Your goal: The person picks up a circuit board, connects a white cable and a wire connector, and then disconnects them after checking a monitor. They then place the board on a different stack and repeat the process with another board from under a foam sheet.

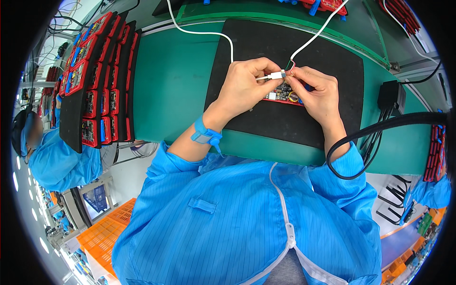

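Over the black mat (251, 116), my left hand (244, 88) grips a white cable plug (275, 75) between thumb and fingers. My right hand (319, 90) is closed in a pinch right beside the plug's tip. Its fingertips are on the thin coloured wires (291, 66) at the split end of a white cable (311, 39); the very end is hidden. Beneath both hands lies a circuit board (281, 95) in a red frame, partly covered by my fingers. A blue wrist strap (204, 135) circles my left wrist.
Stacked trays of red-framed boards (102, 90) stand at the left of the green table (171, 85). A black box with cables (392, 96) sits at the right, and a thick black cable (375, 127) loops over my right forearm. Another person's blue sleeve (66, 159) shows at far left.
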A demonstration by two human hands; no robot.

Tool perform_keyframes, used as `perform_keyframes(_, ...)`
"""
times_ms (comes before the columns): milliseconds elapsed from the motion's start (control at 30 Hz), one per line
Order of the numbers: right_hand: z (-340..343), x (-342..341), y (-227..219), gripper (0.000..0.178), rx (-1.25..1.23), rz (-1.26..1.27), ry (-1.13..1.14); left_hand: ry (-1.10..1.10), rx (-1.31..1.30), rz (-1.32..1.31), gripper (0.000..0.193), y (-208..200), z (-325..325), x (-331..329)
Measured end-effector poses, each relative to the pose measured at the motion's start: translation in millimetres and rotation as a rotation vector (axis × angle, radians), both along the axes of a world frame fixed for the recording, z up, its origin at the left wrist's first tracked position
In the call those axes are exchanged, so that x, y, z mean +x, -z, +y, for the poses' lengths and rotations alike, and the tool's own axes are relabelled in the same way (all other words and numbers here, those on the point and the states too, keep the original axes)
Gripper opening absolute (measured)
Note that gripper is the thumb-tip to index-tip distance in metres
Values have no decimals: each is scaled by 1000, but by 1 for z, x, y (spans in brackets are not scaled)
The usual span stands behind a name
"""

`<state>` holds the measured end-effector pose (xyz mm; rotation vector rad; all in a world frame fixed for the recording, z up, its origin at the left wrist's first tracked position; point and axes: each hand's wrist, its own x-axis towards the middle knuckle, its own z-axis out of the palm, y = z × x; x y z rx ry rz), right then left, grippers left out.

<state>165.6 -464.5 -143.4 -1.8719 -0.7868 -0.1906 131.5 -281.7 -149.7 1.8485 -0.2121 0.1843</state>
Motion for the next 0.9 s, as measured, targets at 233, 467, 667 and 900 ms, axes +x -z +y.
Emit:
perform_keyframes(233,0,0,0,15,10,8,3,17,43,74,15,-8,-1,-2)
perform_keyframes(467,-1,-1,0,15,5,9,14,5,86,35,15,-6,-1,-2)
perform_keyframes(667,-1,-1,-2,14,-20,8,20,2,105,19,14,-7,-1,-2)
perform_keyframes(900,-2,-1,-4,13,-34,2,24,-15,160,-161,11,-7,-5,-3)
